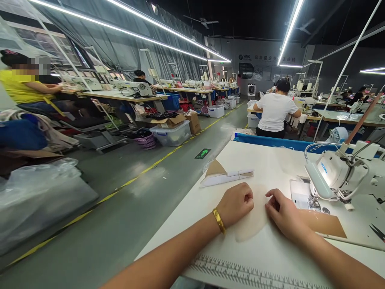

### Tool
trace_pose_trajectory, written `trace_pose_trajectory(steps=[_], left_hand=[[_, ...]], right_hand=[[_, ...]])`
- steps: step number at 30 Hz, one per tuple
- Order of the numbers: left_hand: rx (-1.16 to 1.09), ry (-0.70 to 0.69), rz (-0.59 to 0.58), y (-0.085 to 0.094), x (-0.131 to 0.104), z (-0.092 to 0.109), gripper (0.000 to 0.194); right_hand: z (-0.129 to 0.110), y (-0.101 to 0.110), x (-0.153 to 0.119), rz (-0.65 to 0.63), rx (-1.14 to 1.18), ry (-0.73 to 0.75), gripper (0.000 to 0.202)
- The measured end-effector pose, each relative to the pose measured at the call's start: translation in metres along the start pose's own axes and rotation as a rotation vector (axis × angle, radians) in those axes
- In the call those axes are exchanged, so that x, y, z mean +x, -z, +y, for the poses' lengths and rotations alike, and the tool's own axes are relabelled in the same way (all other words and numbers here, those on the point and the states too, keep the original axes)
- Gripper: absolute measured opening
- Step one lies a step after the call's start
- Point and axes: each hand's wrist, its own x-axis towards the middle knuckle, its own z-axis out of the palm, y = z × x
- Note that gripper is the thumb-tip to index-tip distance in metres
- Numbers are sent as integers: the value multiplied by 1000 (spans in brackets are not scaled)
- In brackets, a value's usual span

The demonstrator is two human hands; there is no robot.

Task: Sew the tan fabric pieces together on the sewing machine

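Note:
A thin, pale, see-through piece of fabric (251,226) lies on the white sewing table (180,237) between my hands. My left hand (237,202), with a gold bracelet at the wrist, is closed in a fist over the fabric's left side; what it holds, if anything, is hidden. To the right, my right hand (282,212) is loosely curled, its thumb and index fingertips apart and nothing visible between them. Close beside it stands a white sewing machine (331,176), with a brown card (323,222) in front of its needle area.
A folded white and brown paper packet (227,176) lies beyond my left hand. Printed ruler markings (240,275) run along the near table edge. Black scissors (377,233) lie at far right. A person in white (275,112) sits ahead; another in yellow (21,88) works at left.

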Motion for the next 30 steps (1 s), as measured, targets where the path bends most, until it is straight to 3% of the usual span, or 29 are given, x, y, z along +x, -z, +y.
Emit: trace_pose_trajectory(steps=[5,9,12,14,16,18,20,22,25,30], left_hand=[[-96,-70,51,3,-7,8,12],[-221,-313,37,-3,-11,17,11],[-234,-282,73,-1,-4,21,24],[-251,-241,-33,4,4,25,54],[-339,-223,-287,8,13,34,66],[-465,-223,-529,8,22,48,44],[-597,-235,-685,3,30,64,21],[-693,-238,-778,-8,38,78,21],[-693,-236,-812,-31,48,96,19],[-584,-200,-645,-61,57,108,19]], right_hand=[[-6,5,1,51,36,23,35],[-23,22,-4,-153,131,-23,41],[-32,42,-18,-187,204,-107,41],[-34,59,-34,-159,196,-113,39],[-30,76,-55,-152,171,-101,36],[-23,95,-76,-157,189,-118,34],[-11,113,-95,-177,264,-193,34],[1,129,-109,-212,353,-285,32],[19,144,-116,-210,346,-322,31],[44,145,-103,20,88,-281,32]])
